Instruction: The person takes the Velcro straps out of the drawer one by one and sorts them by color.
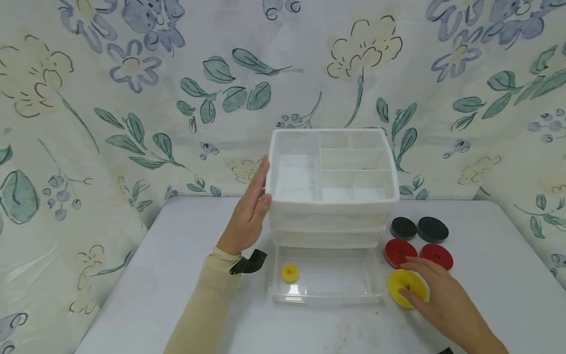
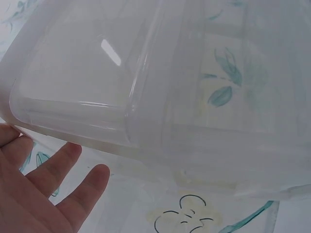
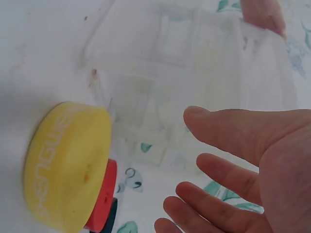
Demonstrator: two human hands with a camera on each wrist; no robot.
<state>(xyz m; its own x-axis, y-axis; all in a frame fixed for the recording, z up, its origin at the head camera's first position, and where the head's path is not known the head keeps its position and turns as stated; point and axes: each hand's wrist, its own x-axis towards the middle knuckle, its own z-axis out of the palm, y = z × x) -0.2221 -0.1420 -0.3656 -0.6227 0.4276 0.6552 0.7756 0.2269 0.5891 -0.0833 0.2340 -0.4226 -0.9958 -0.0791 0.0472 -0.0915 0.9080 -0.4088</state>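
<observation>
A white plastic drawer organizer (image 1: 333, 202) stands at the middle of the table, its clear bottom drawer (image 1: 336, 275) pulled out. Inside that drawer, toward the left, lies a small yellow ring (image 1: 290, 273). My left hand (image 1: 248, 211) rests with extended fingers against the organizer's left side; in the left wrist view, its fingers (image 2: 90, 194) lie along the translucent wall. Over the thick yellow disc (image 1: 404, 290) to the right of the drawer hovers my right hand (image 1: 442, 297), fingers spread. The right wrist view shows a gap between it and the disc, which has pale lettering round its side.
Behind the yellow disc stand two red discs (image 1: 400, 251) side by side, with two black discs (image 1: 433, 229) farther back. The organizer's top tray (image 1: 294, 174) is divided into several compartments. A flower-patterned cloth (image 1: 199, 113) hangs behind the white table (image 1: 353, 334).
</observation>
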